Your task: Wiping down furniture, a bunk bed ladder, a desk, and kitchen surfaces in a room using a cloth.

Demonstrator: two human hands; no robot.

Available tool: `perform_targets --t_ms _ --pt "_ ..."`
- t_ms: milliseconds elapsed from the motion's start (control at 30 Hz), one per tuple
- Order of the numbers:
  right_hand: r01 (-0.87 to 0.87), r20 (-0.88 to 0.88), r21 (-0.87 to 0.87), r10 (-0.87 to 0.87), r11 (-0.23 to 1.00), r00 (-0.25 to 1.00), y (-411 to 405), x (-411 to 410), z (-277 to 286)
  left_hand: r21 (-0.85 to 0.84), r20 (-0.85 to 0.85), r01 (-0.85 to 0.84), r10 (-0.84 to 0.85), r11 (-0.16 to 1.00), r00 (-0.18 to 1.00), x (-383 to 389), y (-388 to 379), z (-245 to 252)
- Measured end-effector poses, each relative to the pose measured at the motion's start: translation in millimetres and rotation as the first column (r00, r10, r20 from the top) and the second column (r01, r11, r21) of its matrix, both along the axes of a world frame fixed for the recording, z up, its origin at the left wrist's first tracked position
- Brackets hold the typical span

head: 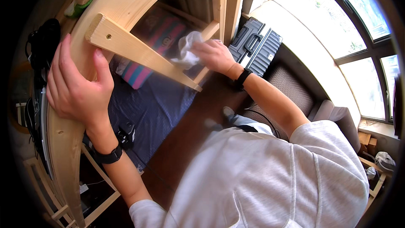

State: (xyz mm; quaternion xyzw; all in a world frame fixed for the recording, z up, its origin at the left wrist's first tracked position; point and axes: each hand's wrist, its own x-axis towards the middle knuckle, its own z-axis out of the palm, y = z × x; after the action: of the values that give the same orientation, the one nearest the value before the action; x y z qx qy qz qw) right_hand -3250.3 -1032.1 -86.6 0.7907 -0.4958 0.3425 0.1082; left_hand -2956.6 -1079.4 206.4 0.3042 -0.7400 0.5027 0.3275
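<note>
My left hand (79, 85) is laid over the pale wooden side rail (126, 9) of a bunk bed, fingers across its edge and thumb on the near face. Close to the thumb, a wooden ladder upright (139, 50) is joined to the rail by a screw. My right hand (213, 55), blurred, has a crumpled white cloth (189, 50) in its fingers. The cloth is beside the ladder, near a rung (211, 30); whether it touches the wood I cannot tell. Both wrists wear black bands.
Below lies a lower bunk with a dark blue sheet (152, 104), a striped pillow (136, 74) and a small black device (126, 133). A grey ribbed suitcase (253, 46) stands beyond my right hand, near a sofa (289, 84) and windows. Black cables (47, 41) lie left of the rail.
</note>
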Motion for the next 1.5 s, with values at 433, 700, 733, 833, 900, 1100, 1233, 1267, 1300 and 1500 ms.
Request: perform_targets --t_ms 433,700,733,833,900,1100,1233,1267,1300,1500 --pt "0.193 0.314 -0.018 -0.177 0.981 0.933 10 54 1 0.073 -0.035 -0.028 0.031 0.997 0.999 -5 11 -4" --pt "0.286 0.043 0.061 -0.289 0.956 0.956 -9 -31 17 0.042 -0.039 0.021 -0.02 0.999 0.999 -6 6 -1" --pt "0.372 0.098 0.031 -0.373 0.928 0.923 -11 -28 21 0.064 -0.044 0.013 -0.01 0.998 0.999 -5 7 -2" --pt "0.348 0.095 0.025 -0.348 0.937 0.932 -3 17 27 0.072 -0.061 0.019 -0.014 0.997 0.998 -5 10 -4" --pt "0.197 0.051 0.025 -0.198 0.98 0.979 13 56 23 0.092 -0.072 -0.004 0.01 0.996 0.997 -7 10 -4" --pt "0.069 -0.002 -0.014 -0.069 0.998 0.998 -5 -5 15 0.061 -0.06 -0.003 0.007 0.998 0.998 -10 12 -1" --pt "0.247 0.07 0.094 -0.254 0.964 0.965 -17 -22 12 0.083 -0.082 0.031 -0.024 0.996 0.996 -9 13 -2" --pt "0.286 0.151 0.074 -0.294 0.956 0.944 -14 -9 10 0.078 -0.084 0.024 -0.017 0.997 0.996 -8 13 -2" --pt "0.289 0.234 0.058 -0.294 0.956 0.927 -9 14 9 0.107 -0.091 0.002 0.008 0.994 0.996 -8 14 -4" --pt "0.009 0.315 0.134 -0.051 0.991 0.948 39 74 1 0.055 -0.094 0.005 0.0 0.998 0.996 -10 9 -4"
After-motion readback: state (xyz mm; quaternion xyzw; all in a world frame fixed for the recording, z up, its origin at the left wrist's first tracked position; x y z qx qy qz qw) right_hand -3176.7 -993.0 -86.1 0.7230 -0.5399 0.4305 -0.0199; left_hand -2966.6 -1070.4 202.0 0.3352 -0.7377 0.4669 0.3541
